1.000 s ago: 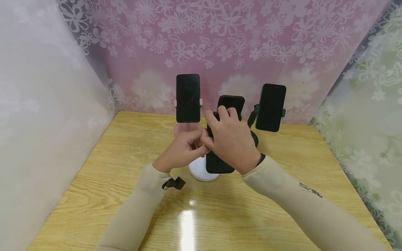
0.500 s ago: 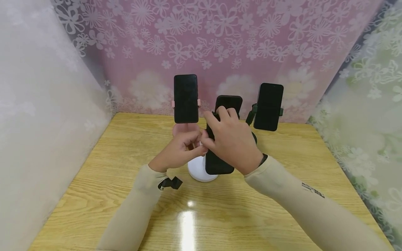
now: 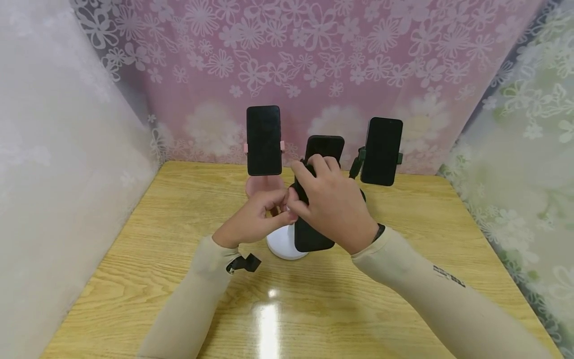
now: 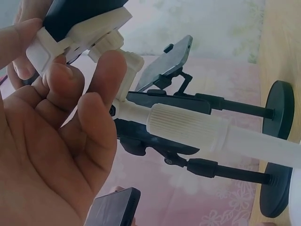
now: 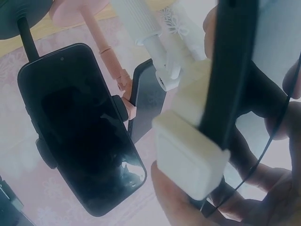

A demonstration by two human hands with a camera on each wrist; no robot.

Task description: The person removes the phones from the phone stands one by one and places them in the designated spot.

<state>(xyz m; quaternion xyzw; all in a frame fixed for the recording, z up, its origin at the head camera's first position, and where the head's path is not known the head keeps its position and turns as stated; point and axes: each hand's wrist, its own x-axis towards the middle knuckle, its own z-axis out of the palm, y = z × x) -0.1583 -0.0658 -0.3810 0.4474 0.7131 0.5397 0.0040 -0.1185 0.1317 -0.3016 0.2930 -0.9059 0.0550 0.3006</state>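
A black phone sits in the white clamp of a white phone stand, whose round base rests on the table. My right hand grips this phone, fingers bent over its upper part and thumb near its left side. My left hand pinches the clamp's side at the phone's left edge. In the right wrist view the clamp's white end block shows beside the phone's dark edge. The right hand covers much of the phone in the head view.
Behind stand three more phones on stands: one on a pink stand, one partly hidden phone in the middle, and one in a dark green holder at the right. A floral curtain hangs behind the wooden table.
The head view has shifted slightly. Both hands keep their hold in nearly the same place, and the phone's lower edge has tilted a little.
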